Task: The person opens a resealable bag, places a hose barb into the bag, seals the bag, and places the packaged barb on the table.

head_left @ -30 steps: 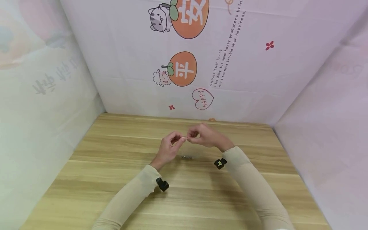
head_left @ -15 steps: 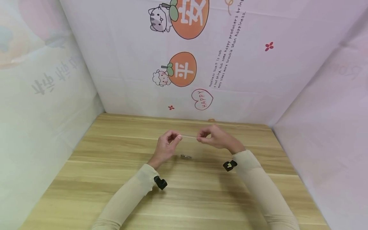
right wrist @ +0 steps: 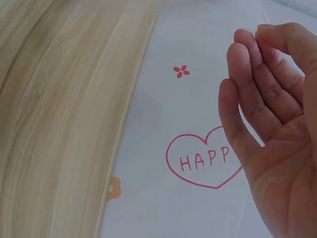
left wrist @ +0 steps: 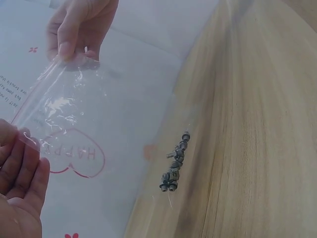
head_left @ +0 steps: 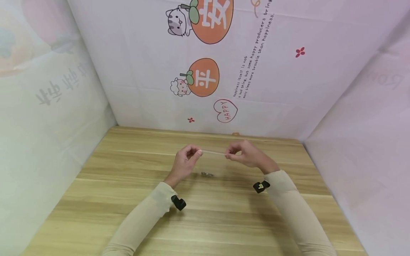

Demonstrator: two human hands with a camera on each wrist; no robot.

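A clear plastic zip bag (left wrist: 64, 106) hangs between my two hands, its top edge stretched nearly level in the head view. My left hand (head_left: 185, 160) pinches one end of that edge between thumb and fingers. At the other end, my right hand (head_left: 243, 153) pinches it with thumb and forefinger. Several small dark metal pieces, like screws or bolts (left wrist: 174, 163), lie in a row along the bag's bottom. In the head view these metal pieces (head_left: 207, 174) appear below the edge, between the hands. The right wrist view shows the right hand's fingers (right wrist: 240, 69) but hardly any of the bag.
Below the hands spreads a wood-grain table (head_left: 211, 220). A white printed cloth (head_left: 144, 71) stands upright behind it, and pale cloth walls (head_left: 368, 124) flank both sides. Each sleeve carries a small black device (head_left: 178, 202) at the wrist.
My right hand has moved right, away from the left, which shifted slightly left. A longer stretch of the bag's top edge now shows between them, and the metal pieces show more clearly.
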